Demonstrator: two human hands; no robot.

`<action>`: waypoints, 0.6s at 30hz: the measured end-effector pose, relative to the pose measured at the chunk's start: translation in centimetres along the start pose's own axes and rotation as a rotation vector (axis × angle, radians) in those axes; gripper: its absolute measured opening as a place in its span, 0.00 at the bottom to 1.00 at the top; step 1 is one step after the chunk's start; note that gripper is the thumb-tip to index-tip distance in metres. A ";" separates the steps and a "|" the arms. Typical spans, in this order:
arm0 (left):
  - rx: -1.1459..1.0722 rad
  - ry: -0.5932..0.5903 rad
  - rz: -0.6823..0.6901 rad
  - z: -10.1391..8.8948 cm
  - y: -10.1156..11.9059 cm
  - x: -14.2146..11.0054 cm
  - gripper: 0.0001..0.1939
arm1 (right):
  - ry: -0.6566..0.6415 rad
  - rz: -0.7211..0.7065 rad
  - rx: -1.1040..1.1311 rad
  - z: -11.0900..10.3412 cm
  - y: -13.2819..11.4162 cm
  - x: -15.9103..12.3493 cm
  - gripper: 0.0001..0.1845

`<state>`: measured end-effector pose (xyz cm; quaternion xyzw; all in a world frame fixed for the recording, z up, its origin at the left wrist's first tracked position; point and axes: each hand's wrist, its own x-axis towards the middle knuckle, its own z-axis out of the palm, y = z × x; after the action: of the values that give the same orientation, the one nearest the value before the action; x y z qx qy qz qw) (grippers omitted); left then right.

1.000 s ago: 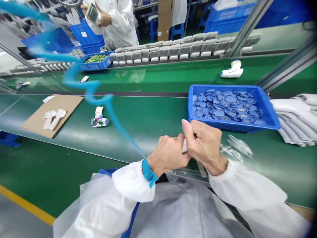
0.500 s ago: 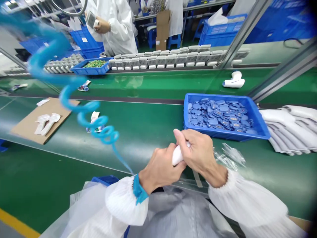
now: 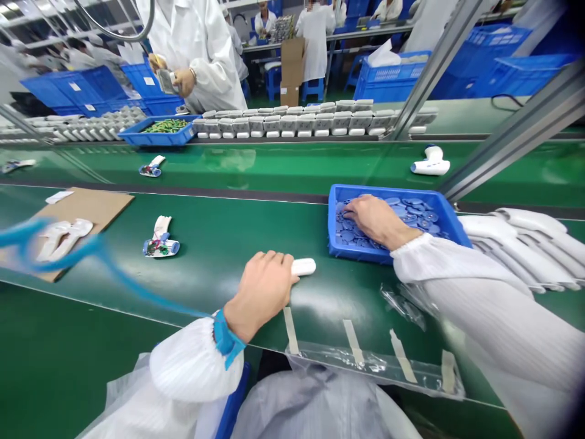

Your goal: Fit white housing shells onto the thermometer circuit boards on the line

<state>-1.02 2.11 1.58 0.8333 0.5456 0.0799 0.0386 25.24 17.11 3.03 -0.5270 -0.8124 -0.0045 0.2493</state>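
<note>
My left hand (image 3: 266, 281) is closed around a white plastic housing (image 3: 303, 266), holding it low over the green work surface. The housing's rounded end sticks out to the right of my fingers; the rest is under my palm. A blue wristband (image 3: 227, 339) with a coiled blue cord sits on my left wrist. My right hand (image 3: 372, 218) reaches into a blue tray (image 3: 331, 235) of flat oval blue plastic pieces (image 3: 414, 210). Its fingers are bent down among the pieces, and whatever they pinch is hidden.
White curved housings (image 3: 525, 241) are stacked right of the tray. Clear plastic bags (image 3: 402, 303) lie before it. At left are an opened device half (image 3: 161, 239) and cardboard (image 3: 103, 207) with white shells. Behind the conveyor (image 3: 292, 166), a co-worker (image 3: 201, 55) holds a grey device.
Both hands were together on the white housing. My right hand has let go and moved up and right into the tray; my left hand has moved left and down with the housing.
</note>
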 end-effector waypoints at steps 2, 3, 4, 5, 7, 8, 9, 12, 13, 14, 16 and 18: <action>-0.258 0.061 -0.134 -0.4 -0.5 -0.2 0.11 | -0.022 -0.016 -0.005 -1.0 -0.5 -1.1 0.11; -0.426 0.078 -0.183 -0.7 -0.7 -0.4 0.12 | -0.020 -0.017 0.001 -1.6 -1.1 -1.9 0.14; -0.598 0.085 -0.210 -0.8 -0.8 -0.5 0.13 | -0.010 -0.015 0.015 -2.3 -1.8 -2.9 0.16; -0.752 0.086 -0.218 -0.9 -0.7 -0.6 0.14 | 0.001 -0.014 0.039 -2.9 -2.8 -4.0 0.17; -0.948 0.107 -0.206 -0.9 0.1 -0.5 0.14 | 0.005 -0.019 0.111 -3.9 -5.2 -6.2 0.17; -0.990 0.128 -0.195 -0.8 0.7 -0.4 0.14 | -0.008 -0.021 0.156 -4.2 -6.4 -7.2 0.17; -1.011 0.146 -0.181 -0.7 1.3 -0.3 0.14 | -0.031 -0.017 0.205 -4.4 -7.6 -8.1 0.16; -1.044 0.161 -0.130 -0.4 3.0 -0.3 0.15 | -0.086 0.044 0.384 -4.4 -9.8 -10.3 0.17; -1.055 0.152 -0.120 -0.3 3.4 -0.4 0.15 | -0.092 0.084 0.456 -4.3 -10.0 -10.9 0.17; -1.061 0.137 -0.113 -0.2 3.6 -0.6 0.15 | -0.093 0.127 0.527 -4.3 -10.0 -11.3 0.17; -1.060 0.110 -0.105 -0.1 3.8 -1.0 0.15 | -0.100 0.198 0.653 -4.1 -9.6 -12.1 0.15; -1.054 0.081 -0.101 0.0 3.8 -1.4 0.15 | -0.110 0.232 0.714 -4.1 -9.4 -12.6 0.15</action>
<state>1.82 -0.71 2.07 0.6698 0.4718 0.3737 0.4350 22.87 1.08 3.86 -0.4952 -0.7098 0.3353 0.3722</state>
